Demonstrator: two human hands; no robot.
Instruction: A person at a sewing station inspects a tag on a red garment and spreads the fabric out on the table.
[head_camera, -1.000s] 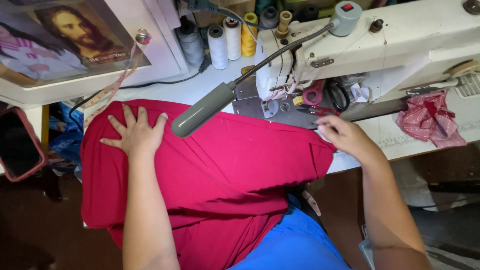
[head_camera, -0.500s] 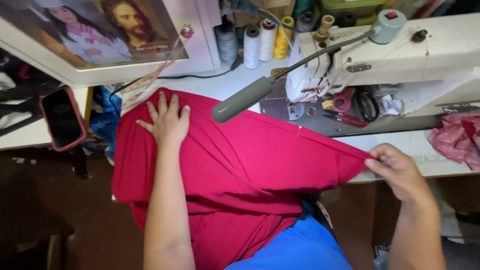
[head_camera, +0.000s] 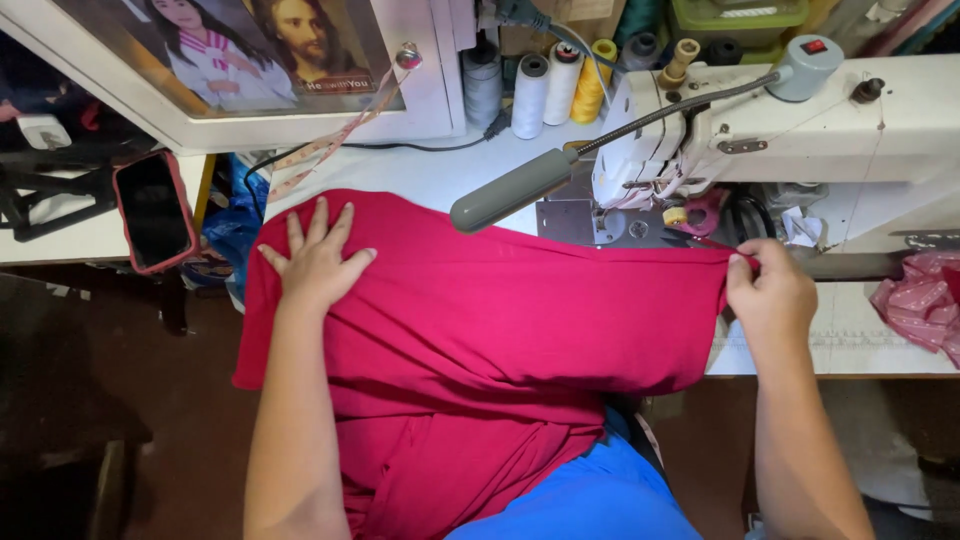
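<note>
Two hands: left hand (head_camera: 318, 265) flattens red fabric (head_camera: 500, 330); right hand (head_camera: 772, 300) pinches its edge.

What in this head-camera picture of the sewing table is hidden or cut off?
- Needle area of the sewing machine: hidden behind the grey lamp head and thread.
- Table under the red fabric: covered.
- Right hand: its fingers curl over the fabric edge, fingertips hidden.
- Pink cloth: cut off by the right edge.
- Left hand: flat on the fabric, fully visible.
</note>
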